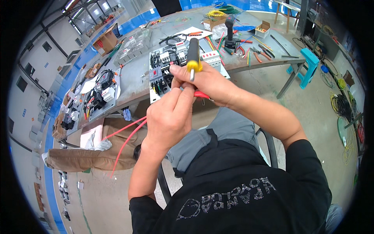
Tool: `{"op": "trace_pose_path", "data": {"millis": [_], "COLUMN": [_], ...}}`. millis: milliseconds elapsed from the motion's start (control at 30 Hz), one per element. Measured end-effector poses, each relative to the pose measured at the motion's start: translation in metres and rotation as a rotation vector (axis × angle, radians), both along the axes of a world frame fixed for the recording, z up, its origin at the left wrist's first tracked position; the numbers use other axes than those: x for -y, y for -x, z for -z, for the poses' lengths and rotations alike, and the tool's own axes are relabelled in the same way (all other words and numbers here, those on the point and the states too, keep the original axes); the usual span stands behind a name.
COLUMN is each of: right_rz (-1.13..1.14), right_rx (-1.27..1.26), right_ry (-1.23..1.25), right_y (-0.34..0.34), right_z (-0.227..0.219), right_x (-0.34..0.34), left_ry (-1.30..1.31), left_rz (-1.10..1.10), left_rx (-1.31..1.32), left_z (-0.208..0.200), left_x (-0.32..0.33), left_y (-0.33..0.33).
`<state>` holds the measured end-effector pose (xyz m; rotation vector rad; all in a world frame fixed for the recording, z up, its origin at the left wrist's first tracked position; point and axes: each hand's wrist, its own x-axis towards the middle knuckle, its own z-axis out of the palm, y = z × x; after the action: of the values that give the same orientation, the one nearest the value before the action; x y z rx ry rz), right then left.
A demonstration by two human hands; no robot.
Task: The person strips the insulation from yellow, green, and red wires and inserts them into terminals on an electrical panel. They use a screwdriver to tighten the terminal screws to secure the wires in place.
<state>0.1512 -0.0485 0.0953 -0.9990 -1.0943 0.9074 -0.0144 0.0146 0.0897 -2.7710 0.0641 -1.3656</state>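
Observation:
My left hand (168, 116) is closed on a red wire (132, 128), pinched near the fingertips; two red lengths trail from it down to the left. My right hand (214, 84) meets it, fingertips almost touching, with a black-and-yellow screwdriver (193, 54) held across the thumb side, its metal shaft toward me. A short red piece (201, 94) with a metallic end shows under the right fingers; whether it belongs to the wire is unclear. Just beyond both hands sits a white mounting plate (153, 96) with a grey breaker (155, 73), black contactors and a white breaker row (210, 58), partly covered by my hands.
On the metal table (134, 91) lie a cordless drill (230, 35), pliers (261, 54), loose wires and a small open box (262, 29). Another wired plate (111, 102) is at left. Someone's brown-trousered leg (78, 160) extends below it. A turquoise stool (309, 66) stands right.

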Motion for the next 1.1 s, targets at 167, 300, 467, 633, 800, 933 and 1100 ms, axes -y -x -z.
{"op": "trace_pose_path", "data": {"millis": [167,300,467,633,800,933,1100], "right_rz": [0.046,0.017,0.073,0.152,0.182,0.214,-0.015], "right_rx": [-0.054,-0.135,-0.132,-0.015,-0.012,0.022,-0.200], "right_ry": [0.011,0.126,0.038,-0.121,-0.231,-0.195,0.052], "right_y": [0.007,0.012,0.016,0.016,0.022,0.017,-0.010], "right_z": [0.014,0.017,0.020,0.019,0.026,0.027,0.021], "right_x": [0.005,0.015,0.024,0.028,0.021,0.005,0.010], "left_ry": [-0.024,0.049,0.066,0.082,0.114,0.158,0.223], "left_rz": [0.030,0.001,-0.007,-0.029,-0.080,-0.095,-0.015], "left_rx": [-0.008,-0.122,-0.032,0.060,0.123,0.129,0.205], "left_z": [0.006,0.005,0.008,0.015,0.033,0.037,0.033], "left_x": [0.001,0.007,0.014,0.026,0.032,0.022,0.008], "left_y": [-0.003,0.004,-0.002,-0.008,-0.008,-0.011,-0.010]}}
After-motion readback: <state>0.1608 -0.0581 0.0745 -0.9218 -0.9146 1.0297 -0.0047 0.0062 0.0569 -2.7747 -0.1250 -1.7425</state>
